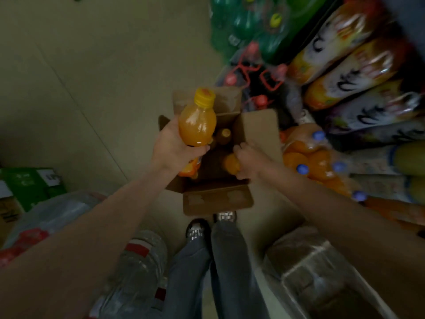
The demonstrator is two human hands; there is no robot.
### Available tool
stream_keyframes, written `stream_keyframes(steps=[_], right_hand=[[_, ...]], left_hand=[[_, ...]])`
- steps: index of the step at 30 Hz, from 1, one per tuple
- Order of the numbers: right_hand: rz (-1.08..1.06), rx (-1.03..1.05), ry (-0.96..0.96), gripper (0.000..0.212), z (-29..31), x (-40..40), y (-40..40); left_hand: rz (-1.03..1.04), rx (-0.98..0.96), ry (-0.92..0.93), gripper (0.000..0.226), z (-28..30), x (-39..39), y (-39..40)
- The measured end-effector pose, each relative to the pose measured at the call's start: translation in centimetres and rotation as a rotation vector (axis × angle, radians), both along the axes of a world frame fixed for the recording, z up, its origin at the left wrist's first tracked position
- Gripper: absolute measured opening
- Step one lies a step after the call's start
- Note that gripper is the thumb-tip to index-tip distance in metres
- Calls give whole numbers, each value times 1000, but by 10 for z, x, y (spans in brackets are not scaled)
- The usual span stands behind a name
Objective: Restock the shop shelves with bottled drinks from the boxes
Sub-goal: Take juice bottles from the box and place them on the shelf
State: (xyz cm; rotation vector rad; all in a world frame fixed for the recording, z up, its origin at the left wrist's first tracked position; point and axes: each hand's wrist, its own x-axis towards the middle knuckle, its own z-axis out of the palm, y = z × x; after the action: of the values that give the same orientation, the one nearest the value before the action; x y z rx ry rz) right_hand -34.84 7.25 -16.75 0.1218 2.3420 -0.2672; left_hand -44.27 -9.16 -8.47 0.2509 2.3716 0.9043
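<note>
From the head camera, looking straight down, an open cardboard box (217,196) sits on the pale floor just ahead of the person's shoes (197,229), its flaps folded outward. The left hand (174,146) is raised over the box's left edge, fingers and thumb wrapped round the lower part of an orange juice bottle (197,125) with a yellow cap (204,96); the bottle is held upright, tilted slightly, clear above the box. The right hand (249,161) reaches down inside the box at its right side, fingers curled round a second orange bottle (231,163) that sits down in the box. Another bottle top (224,134) shows deeper inside, in the shadow. To the right of the box lies a shrink-wrapped pack of orange drinks with blue caps (312,157), and behind it bagged goods with bright printed wrappers (345,56). Further back are green bottles in plastic wrap (248,24). At lower left a wrapped pack of clear water bottles (138,261) stands beside the person's leg, with green cartons (27,183) at the far left edge.
</note>
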Motion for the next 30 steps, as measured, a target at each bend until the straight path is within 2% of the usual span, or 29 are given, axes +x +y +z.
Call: stream_keyframes(steps=[3, 6, 8, 10, 14, 16, 19, 23, 26, 30], right_hand=[[-169, -190, 118, 55, 122, 10, 31], [-279, -255, 296, 49, 262, 31, 52], [-341, -224, 452, 51, 354, 47, 59], [-468, -163, 608, 43, 441, 70, 65], [-798, 13, 1022, 39, 571, 137, 80], [-942, 104, 1251, 46, 619, 170, 91], [-1214, 130, 1627, 40, 679, 219, 117], [-1551, 144, 2025, 42, 733, 289, 152], [-1548, 312, 2144, 37, 758, 334, 168], [-1472, 478, 2125, 27, 769, 366, 207]], left_hand=[[-61, 21, 25, 77, 82, -3, 23], [-182, 116, 90, 73, 177, 0, 47], [-252, 177, 163, 72, 245, 5, 64], [-323, 231, 239, 74, 313, 17, 82], [-462, 347, 317, 77, 423, 51, 129], [-533, 415, 359, 76, 473, 73, 162], [-638, 523, 383, 81, 540, 116, 214], [-730, 701, 341, 77, 598, 182, 272], [-779, 794, 314, 74, 619, 228, 309], [-821, 860, 261, 75, 629, 270, 357]])
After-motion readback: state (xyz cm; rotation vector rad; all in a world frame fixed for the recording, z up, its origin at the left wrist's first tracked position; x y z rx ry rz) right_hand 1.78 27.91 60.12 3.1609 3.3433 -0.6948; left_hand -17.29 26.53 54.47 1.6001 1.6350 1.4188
